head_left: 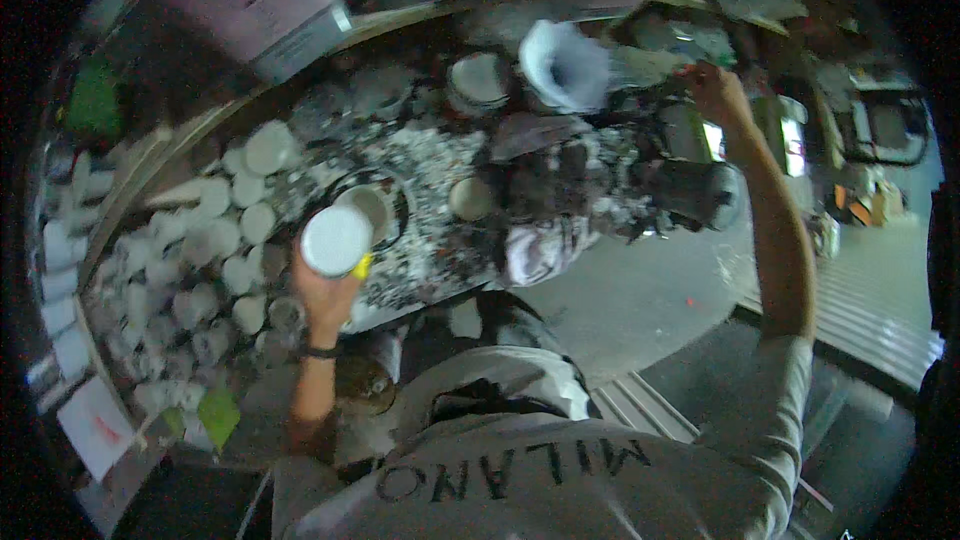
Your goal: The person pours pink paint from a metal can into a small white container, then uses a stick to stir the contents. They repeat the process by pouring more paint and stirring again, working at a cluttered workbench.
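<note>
My left hand [325, 292] is wrapped round a cylindrical container with a round white top [336, 240]. A small yellow patch [363, 265] shows beside its fingers. Just behind the container stands an open, pale round vessel [368, 212] inside a dark ring. My right arm stretches far out to the right. At its end my right hand [718, 95] has its fingers drawn together by a greenish translucent plastic item [650, 65]; blur hides what they hold, if anything.
Many pale round pieces [215, 235] crowd the bench's left side. White and dark fragments [430, 155] cover its middle. A whitish-blue bag [565, 65], crumpled cloths [545, 245] and a dark cylinder [705, 195] lie to the right. Pinkish containers [240, 0] stand beyond the far edge.
</note>
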`<move>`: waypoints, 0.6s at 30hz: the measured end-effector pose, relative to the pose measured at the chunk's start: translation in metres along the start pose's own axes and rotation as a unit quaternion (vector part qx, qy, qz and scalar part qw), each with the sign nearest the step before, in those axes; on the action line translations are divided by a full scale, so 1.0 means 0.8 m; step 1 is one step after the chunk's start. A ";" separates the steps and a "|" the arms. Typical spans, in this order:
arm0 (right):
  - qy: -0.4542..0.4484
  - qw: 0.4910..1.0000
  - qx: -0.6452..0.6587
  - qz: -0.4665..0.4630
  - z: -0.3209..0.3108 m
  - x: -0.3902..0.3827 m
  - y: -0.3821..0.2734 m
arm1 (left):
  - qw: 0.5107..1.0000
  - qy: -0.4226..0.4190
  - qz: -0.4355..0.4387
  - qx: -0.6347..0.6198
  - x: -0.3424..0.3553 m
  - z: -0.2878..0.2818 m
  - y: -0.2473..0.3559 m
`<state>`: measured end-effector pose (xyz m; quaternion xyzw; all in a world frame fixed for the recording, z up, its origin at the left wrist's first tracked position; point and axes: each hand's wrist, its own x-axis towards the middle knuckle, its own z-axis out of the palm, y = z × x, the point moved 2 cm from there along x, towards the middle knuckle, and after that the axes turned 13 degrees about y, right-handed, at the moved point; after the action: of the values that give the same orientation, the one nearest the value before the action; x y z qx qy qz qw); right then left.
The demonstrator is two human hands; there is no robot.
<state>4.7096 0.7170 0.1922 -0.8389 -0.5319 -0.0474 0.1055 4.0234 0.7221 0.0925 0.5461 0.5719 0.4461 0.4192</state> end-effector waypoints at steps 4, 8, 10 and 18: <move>0.080 0.994 -0.019 -0.068 -0.081 -0.047 -0.016 | 0.994 0.013 0.033 0.104 -0.009 0.020 0.004; 0.138 0.987 -0.059 -0.049 -0.144 -0.095 -0.054 | 0.994 0.025 0.044 0.093 -0.015 0.024 0.003; 0.184 0.983 -0.010 -0.013 -0.161 -0.136 -0.069 | 0.997 0.012 0.038 0.066 -0.016 0.020 0.001; 0.195 0.915 0.297 0.193 -0.014 -0.356 -0.096 | 0.996 -0.008 0.056 0.075 -0.021 0.016 0.012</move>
<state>4.5182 0.4950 0.1579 -0.8294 -0.3184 -0.0284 0.4581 4.0392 0.7062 0.0980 0.6107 0.5691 0.4199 0.3563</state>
